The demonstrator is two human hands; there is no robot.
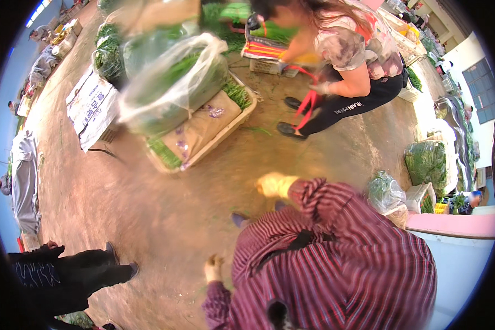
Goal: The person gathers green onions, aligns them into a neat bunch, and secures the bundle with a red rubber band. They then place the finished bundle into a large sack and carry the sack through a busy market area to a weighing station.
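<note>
My right hand point(275, 185), in a pale yellow glove, hangs over the floor in front of my striped trousers. It is blurred, and its fingers look curled. Lower down, my left hand point(213, 267) is held out beside my leg with its fingers bent; nothing can be made out in it. Before me lies a cream plastic crate point(220, 142) holding green stalk vegetables point(236, 95), partly covered by brown paper point(206, 123). A large clear plastic bag point(169, 88) of greens rests on the crate. Neither hand touches them.
A co-worker point(350, 53) bends at the upper right with red straps point(308, 105) in a gloved hand. A white printed sack point(93, 107) covers a basket at the left. Another person point(74, 272) stands lower left. Bagged greens point(427, 163) stand at the right.
</note>
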